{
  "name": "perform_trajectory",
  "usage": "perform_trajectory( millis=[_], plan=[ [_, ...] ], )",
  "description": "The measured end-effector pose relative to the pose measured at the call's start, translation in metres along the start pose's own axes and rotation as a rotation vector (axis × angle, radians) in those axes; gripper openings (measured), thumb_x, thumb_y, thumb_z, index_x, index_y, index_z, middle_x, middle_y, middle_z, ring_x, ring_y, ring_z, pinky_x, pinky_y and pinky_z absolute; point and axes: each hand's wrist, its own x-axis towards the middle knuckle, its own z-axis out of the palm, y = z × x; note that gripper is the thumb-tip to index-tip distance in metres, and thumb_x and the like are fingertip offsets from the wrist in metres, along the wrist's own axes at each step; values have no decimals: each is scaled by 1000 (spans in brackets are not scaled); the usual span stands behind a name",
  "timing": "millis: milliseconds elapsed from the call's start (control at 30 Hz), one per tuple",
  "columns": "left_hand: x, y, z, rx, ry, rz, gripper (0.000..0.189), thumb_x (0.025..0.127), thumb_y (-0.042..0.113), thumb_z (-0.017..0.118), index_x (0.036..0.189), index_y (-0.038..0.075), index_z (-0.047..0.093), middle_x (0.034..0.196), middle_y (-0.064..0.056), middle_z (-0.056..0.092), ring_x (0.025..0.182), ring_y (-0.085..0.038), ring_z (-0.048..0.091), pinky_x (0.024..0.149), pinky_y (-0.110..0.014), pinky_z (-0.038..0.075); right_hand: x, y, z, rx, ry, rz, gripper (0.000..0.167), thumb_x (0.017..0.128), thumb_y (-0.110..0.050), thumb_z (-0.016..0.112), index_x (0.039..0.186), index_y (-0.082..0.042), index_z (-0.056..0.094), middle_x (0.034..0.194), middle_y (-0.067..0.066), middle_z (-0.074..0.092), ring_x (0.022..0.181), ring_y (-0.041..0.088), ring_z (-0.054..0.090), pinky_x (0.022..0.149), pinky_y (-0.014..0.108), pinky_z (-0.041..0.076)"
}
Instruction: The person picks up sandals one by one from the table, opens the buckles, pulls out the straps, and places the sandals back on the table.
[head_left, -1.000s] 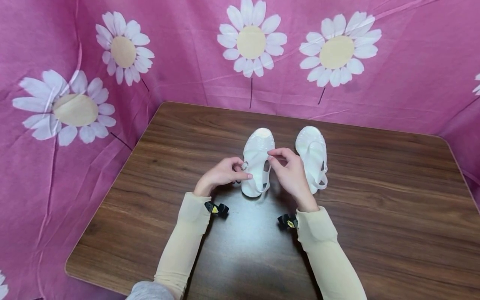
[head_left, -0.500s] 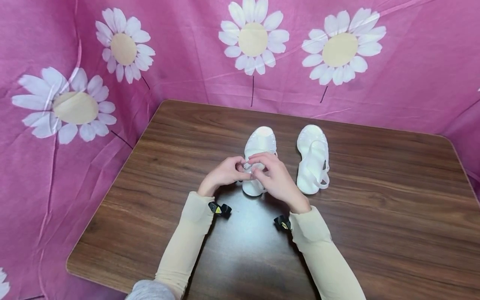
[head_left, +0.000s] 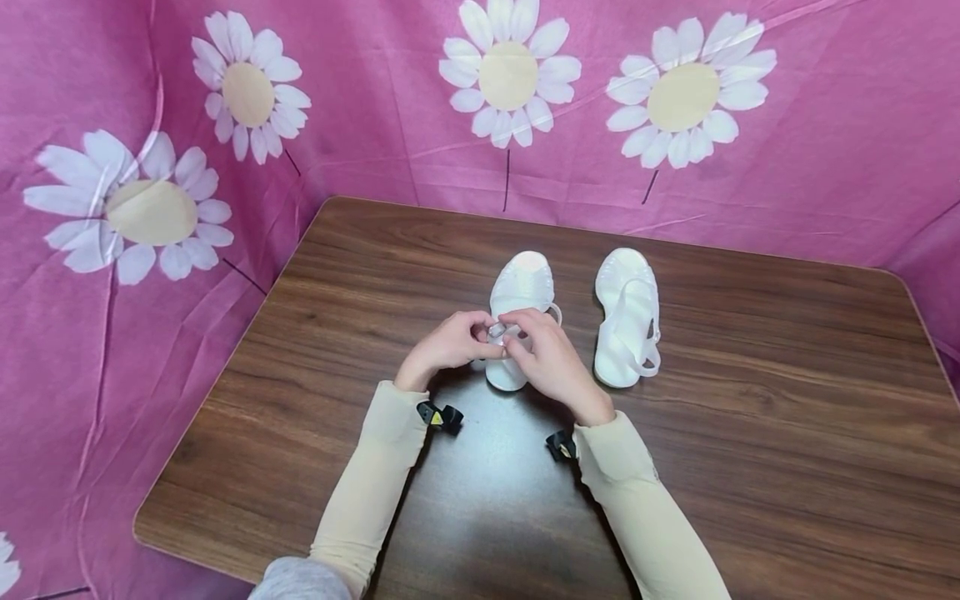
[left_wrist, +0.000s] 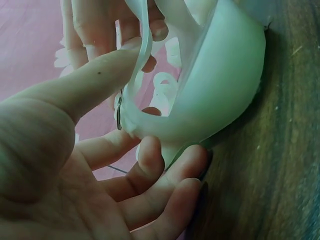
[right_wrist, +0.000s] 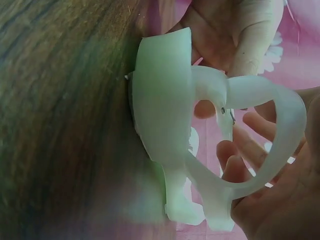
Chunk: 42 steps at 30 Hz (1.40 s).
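Note:
Two white sandals stand side by side, toes away from me, in the head view. At the left sandal (head_left: 522, 279), my left hand (head_left: 450, 342) holds the strap near the small metal buckle (left_wrist: 119, 111), its thumb lying along the strap. My right hand (head_left: 551, 354) has come over the same sandal and pinches the ankle strap (right_wrist: 295, 122) close to the buckle. That strap makes a raised loop above the heel in the right wrist view. The fingertips of both hands nearly meet and partly cover the buckle in the head view.
The right sandal (head_left: 617, 354) stands just right of my right hand, its strap looped out at the heel. Both rest on a brown wood-grain table (head_left: 750, 400). Behind it hangs a pink cloth (head_left: 360, 100) with white daisies.
My right hand has moved left from the sandal's right side and drawn the strap across to the buckle beside my left hand. The left hand has barely shifted; the other sandal stays put.

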Motion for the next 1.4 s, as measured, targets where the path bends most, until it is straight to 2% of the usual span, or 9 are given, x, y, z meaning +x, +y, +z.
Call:
perform_trajectory(
  millis=[300,600,800,1000,1200,1400],
  plan=[
    [-1,1,-1,-11,-22,-8,23,77,17,79,90,6,64,68,3,50,59,-8,45,56,-20,38,-1,3,3,-53,-30,51,31,93,-15,56,122,-6,63,117,10,61,106,25,55,92,42,46],
    [-5,0,-5,-73,-50,-6,29,79,13,78,104,2,66,77,-1,54,66,-9,48,59,-20,41,-1,0,6,-55,-41,91,33,95,-17,52,123,-5,63,114,12,58,103,25,56,90,43,47],
    [-4,2,-4,-33,-41,5,27,78,12,79,99,2,65,75,1,51,66,-9,46,60,-19,38,-1,0,8,-60,-50,125,32,95,-20,52,123,-8,64,113,11,56,98,24,55,87,42,46],
    [-3,3,-2,3,-34,12,28,76,11,79,98,3,64,74,1,49,65,-9,45,60,-19,37,-2,1,10,-72,-31,116,27,93,-18,55,118,-11,65,113,11,56,93,24,54,83,42,47],
    [-2,1,-2,9,-40,46,28,76,10,80,98,3,64,73,0,49,63,-9,45,59,-20,38,-3,0,9,-64,-15,106,23,91,-16,59,113,-11,65,110,11,55,85,22,55,75,38,46],
    [-3,2,-2,4,-54,71,24,79,9,78,98,3,65,73,0,49,62,-9,46,59,-20,39,-3,0,8,-60,-16,116,21,91,-16,59,111,-11,64,109,11,55,87,22,54,75,37,45]
  ],
)
